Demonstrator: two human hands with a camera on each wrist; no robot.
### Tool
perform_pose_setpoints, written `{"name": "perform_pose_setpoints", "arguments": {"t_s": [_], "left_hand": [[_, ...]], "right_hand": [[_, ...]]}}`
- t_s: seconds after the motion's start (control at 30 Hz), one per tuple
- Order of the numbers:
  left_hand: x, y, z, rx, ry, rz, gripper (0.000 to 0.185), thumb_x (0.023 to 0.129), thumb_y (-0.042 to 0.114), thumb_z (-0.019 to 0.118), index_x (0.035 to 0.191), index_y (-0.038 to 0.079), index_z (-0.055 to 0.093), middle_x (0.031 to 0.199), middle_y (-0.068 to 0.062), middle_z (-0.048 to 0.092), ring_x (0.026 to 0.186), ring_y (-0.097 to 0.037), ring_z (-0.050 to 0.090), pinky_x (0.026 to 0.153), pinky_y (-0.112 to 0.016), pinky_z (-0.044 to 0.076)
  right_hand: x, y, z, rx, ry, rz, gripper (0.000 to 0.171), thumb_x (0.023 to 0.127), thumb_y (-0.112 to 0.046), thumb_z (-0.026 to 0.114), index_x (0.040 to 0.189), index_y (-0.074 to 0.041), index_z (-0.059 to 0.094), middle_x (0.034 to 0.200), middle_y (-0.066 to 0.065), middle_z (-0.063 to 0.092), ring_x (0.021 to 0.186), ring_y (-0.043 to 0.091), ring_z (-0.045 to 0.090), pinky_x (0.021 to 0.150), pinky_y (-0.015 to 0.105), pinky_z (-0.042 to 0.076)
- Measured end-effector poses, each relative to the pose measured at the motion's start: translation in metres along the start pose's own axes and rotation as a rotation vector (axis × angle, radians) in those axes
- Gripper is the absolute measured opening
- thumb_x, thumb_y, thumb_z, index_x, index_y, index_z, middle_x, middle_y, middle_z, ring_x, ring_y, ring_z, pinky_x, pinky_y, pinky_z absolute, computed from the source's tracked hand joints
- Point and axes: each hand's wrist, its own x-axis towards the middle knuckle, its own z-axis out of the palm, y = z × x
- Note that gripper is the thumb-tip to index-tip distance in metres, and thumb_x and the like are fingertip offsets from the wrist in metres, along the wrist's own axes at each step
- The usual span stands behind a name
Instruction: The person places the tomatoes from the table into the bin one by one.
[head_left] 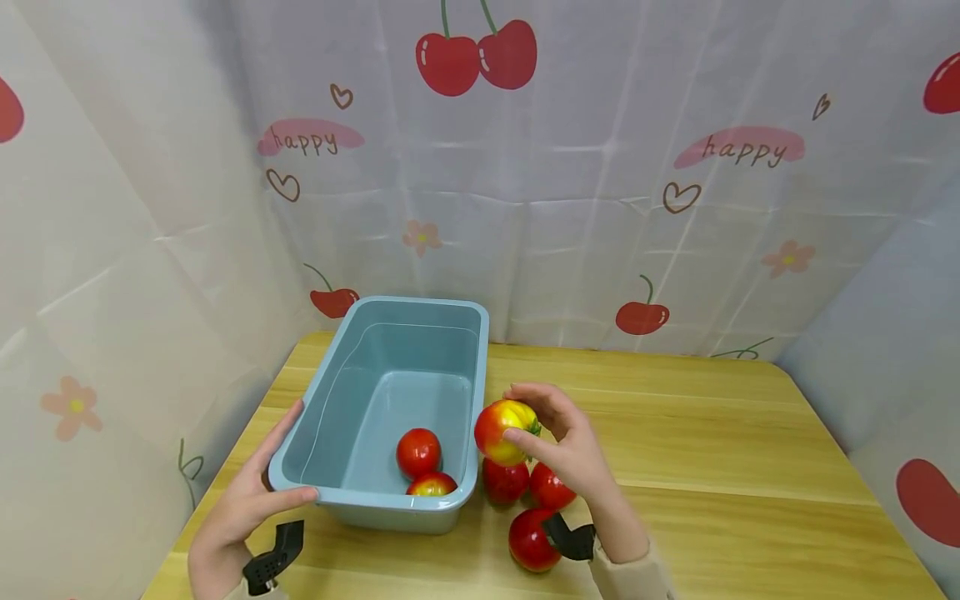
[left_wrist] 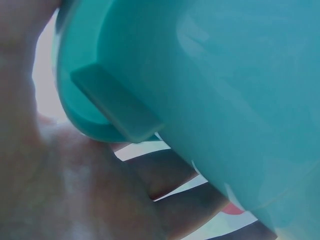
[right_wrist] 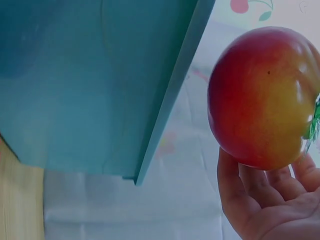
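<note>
A red-yellow tomato (head_left: 504, 431) is gripped in the curled fingers of the right hand (head_left: 562, 442), held just beside the right rim of the blue tub (head_left: 330, 392). At the tub's 8 o'clock corner the left hand (head_left: 251, 492) clasps the rim. Two tomatoes (head_left: 418, 452) lie inside; three more (head_left: 534, 540) sit on the worktop (head_left: 712, 467) at the tub's 4 o'clock.

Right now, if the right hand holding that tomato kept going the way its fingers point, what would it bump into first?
Probably the right wall of the blue tub. The right hand points left, its tomato just beside the rim; depth is hard to judge.
</note>
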Motion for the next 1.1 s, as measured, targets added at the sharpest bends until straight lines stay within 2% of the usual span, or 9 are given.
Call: {"name": "perform_pose_setpoints", "arguments": {"t_s": [0.3, 0.53, 0.7, 0.93, 1.1], "left_hand": [[-0.001, 0.0, 0.0, 0.004, 0.007, -0.019, 0.097, 0.079, -0.011, 0.065, 0.152, 0.02, 0.011, 0.153, -0.012, 0.007, 0.118, -0.021, 0.036, 0.083, -0.029, 0.047], [-0.001, 0.0, 0.0, -0.011, 0.001, -0.007, 0.096, 0.078, -0.012, 0.064, 0.152, 0.019, 0.011, 0.152, -0.012, 0.008, 0.118, -0.021, 0.037, 0.083, -0.028, 0.047], [0.0, 0.0, 0.0, -0.001, 0.002, -0.006, 0.097, 0.078, -0.012, 0.065, 0.152, 0.019, 0.012, 0.153, -0.013, 0.007, 0.118, -0.021, 0.036, 0.083, -0.029, 0.047], [0.001, 0.0, 0.0, 0.016, 0.01, 0.006, 0.097, 0.077, -0.013, 0.065, 0.152, 0.018, 0.012, 0.152, -0.014, 0.007, 0.117, -0.021, 0.036, 0.082, -0.029, 0.048], [0.001, 0.0, 0.0, 0.019, 0.01, 0.009, 0.097, 0.077, -0.013, 0.065, 0.152, 0.018, 0.012, 0.152, -0.014, 0.007, 0.117, -0.021, 0.036, 0.082, -0.029, 0.048]], "right_hand": [[0.012, -0.005, 0.025, 0.077, -0.019, 0.015, 0.041, 0.082, -0.005, 0.07, 0.121, -0.003, 0.056, 0.115, 0.013, 0.06, 0.107, 0.023, 0.056, 0.091, 0.031, 0.045], [0.018, -0.001, 0.04, 0.073, -0.067, 0.06, 0.039, 0.084, -0.012, 0.071, 0.121, -0.01, 0.058, 0.118, 0.007, 0.06, 0.11, 0.022, 0.054, 0.095, 0.035, 0.042], [0.02, 0.001, 0.049, 0.073, -0.1, 0.063, 0.039, 0.085, -0.01, 0.07, 0.121, -0.011, 0.057, 0.119, 0.009, 0.059, 0.109, 0.021, 0.054, 0.095, 0.036, 0.042], [0.02, 0.002, 0.059, 0.014, -0.164, 0.078, 0.041, 0.084, -0.013, 0.07, 0.123, -0.013, 0.056, 0.119, 0.0, 0.059, 0.105, 0.018, 0.054, 0.09, 0.035, 0.044], [0.019, 0.001, 0.063, -0.062, -0.215, 0.048, 0.04, 0.084, -0.02, 0.072, 0.121, -0.02, 0.057, 0.119, -0.005, 0.058, 0.103, 0.015, 0.053, 0.086, 0.034, 0.046]]}}
